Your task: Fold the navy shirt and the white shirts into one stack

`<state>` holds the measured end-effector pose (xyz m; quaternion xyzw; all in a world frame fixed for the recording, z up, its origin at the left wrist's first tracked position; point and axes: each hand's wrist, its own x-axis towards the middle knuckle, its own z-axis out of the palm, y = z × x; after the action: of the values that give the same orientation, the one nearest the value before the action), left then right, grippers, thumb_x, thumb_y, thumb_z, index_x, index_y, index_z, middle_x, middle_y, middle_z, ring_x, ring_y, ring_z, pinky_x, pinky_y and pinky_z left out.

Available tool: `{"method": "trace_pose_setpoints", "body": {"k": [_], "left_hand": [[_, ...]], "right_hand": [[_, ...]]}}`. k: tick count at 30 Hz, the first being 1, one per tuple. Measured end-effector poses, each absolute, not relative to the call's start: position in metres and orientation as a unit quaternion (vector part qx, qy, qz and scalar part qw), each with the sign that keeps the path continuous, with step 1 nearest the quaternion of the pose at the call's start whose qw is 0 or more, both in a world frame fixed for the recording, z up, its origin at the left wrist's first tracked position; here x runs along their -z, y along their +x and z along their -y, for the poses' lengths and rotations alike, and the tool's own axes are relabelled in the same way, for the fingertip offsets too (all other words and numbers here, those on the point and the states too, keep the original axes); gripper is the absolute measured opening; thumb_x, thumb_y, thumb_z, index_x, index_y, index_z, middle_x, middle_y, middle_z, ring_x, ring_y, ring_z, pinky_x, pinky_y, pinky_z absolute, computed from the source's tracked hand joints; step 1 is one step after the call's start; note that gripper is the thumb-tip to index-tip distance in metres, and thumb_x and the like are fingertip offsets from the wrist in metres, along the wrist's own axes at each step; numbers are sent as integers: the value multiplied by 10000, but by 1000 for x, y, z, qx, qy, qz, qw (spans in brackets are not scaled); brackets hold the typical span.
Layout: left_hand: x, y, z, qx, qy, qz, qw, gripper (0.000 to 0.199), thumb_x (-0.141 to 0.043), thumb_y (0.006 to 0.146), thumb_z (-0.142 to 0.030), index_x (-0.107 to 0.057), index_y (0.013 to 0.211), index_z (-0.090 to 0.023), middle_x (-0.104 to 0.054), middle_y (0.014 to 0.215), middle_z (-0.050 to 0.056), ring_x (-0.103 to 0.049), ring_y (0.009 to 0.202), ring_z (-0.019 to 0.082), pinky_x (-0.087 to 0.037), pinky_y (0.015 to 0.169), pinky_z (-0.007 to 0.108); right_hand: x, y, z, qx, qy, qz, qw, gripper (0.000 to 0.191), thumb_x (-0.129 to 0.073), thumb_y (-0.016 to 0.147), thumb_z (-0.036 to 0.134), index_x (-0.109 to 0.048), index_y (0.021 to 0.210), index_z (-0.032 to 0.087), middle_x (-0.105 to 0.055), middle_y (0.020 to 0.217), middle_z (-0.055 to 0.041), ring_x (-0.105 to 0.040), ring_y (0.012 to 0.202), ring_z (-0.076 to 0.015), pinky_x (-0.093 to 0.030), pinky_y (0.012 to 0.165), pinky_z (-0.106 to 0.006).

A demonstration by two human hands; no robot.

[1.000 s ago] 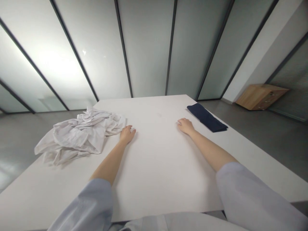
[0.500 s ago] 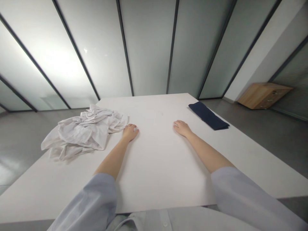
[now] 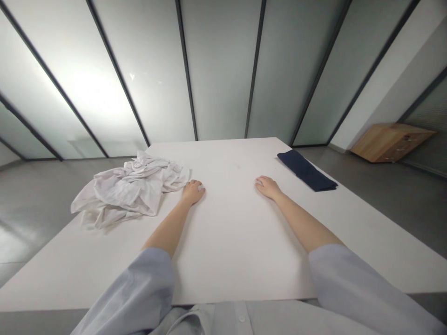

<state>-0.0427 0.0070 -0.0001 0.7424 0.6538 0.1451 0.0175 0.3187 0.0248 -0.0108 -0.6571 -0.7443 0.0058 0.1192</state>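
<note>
My left hand (image 3: pixel 193 191) rests palm down on the white table (image 3: pixel 223 242), its fingers loosely bent with nothing in them. Just left of it lies a crumpled heap of white cloth (image 3: pixel 129 188), perhaps a garment; its edge comes close to my fingers, and I cannot tell if they touch. On the other side, my right hand (image 3: pixel 268 187) also lies on the tabletop, fingers relaxed and holding nothing. A folded dark navy cloth (image 3: pixel 307 170) lies flat further right, apart from my right hand.
Frosted glass panels (image 3: pixel 220 70) with dark frames stand behind the table's far edge. On the grey floor (image 3: pixel 363 186) to the right, a wooden drawer cabinet (image 3: pixel 387 142) stands by the wall. The white cloth reaches over the table's left edge.
The whole view has shifted slightly, with things appearing a little further right. Both hands stay in place on the table, and the cloths lie as before.
</note>
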Motion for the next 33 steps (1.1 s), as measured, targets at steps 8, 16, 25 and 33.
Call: {"method": "trace_pose_setpoints", "body": {"k": [8,16,25,33], "left_hand": [[1,-44,-8,-149,740,-656,18,402,-512,861,-366,-640,1196,-186,-601,1275,120,-544,1184,289,-411,1026,392],[3,-44,-10,-145,741,-655,15,405,-517,862,-366,-641,1200,-180,-599,1276,130,-547,1179,291,-413,1023,394],[-3,-40,-3,-123,752,-647,1,376,-489,890,-360,-625,1196,-190,-586,1285,137,-535,1190,297,-414,1002,415],[-13,-31,1,-44,766,-640,-53,367,-424,913,-363,-610,1166,-174,-611,1204,156,-558,1127,299,-456,908,413]], "right_hand": [[14,320,-27,-12,-658,743,125,379,-467,926,315,-626,1260,232,-578,1362,-85,-502,1279,-246,-394,1031,-339],[12,319,-27,-8,-653,747,120,380,-453,931,315,-626,1246,192,-589,1342,-100,-537,1224,-249,-419,989,-332],[11,318,-26,-1,-657,744,120,378,-460,922,313,-636,1238,203,-588,1345,-100,-520,1251,-260,-418,994,-331],[9,317,-24,-5,-657,745,117,392,-451,920,313,-627,1251,198,-585,1350,-95,-534,1227,-260,-416,999,-342]]}}
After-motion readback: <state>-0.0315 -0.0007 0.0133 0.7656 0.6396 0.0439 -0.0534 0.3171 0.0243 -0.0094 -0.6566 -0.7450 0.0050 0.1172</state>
